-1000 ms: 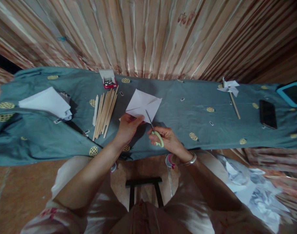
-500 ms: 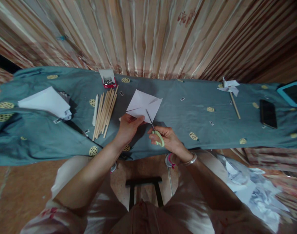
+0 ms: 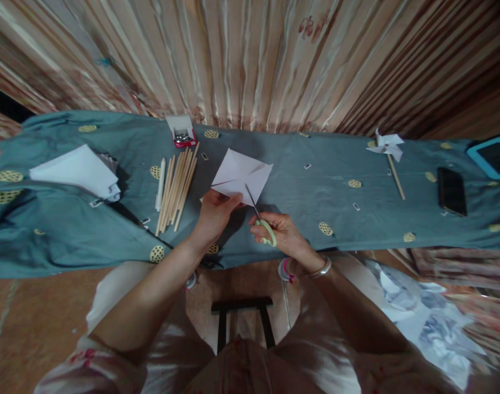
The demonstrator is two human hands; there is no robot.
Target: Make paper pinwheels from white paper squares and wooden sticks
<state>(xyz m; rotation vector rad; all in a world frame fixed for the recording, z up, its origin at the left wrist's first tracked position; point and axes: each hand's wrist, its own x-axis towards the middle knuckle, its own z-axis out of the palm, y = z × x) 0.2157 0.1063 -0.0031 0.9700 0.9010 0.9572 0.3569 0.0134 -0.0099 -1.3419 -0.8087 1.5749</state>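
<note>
My left hand (image 3: pixel 216 214) pinches the near edge of a white paper square (image 3: pixel 242 171), thumb on top. Slits run into the square from its left and right sides. In my right hand (image 3: pixel 283 232) is a pair of scissors (image 3: pixel 268 232) with pale green handles. Their dark blades lie against the paper's near corner, tips toward its middle. The blades look nearly closed. Left of my left hand lies a bundle of wooden sticks (image 3: pixel 178 189), with a white stick-like tube (image 3: pixel 161 185) beside it.
A small red and white box of metal pins (image 3: pixel 183 134) stands open behind the sticks. White paper sheets (image 3: pixel 80 172) are stacked at the left. Rightward lie a paper pinwheel (image 3: pixel 387 146), a black phone (image 3: pixel 451 191) and a blue-framed device (image 3: pixel 496 157). Crumpled paper (image 3: pixel 434 323) lies below right.
The paper has shifted very slightly up and to the left, and its left slit gapes a little wider. Both hands keep their grip, nearly still.
</note>
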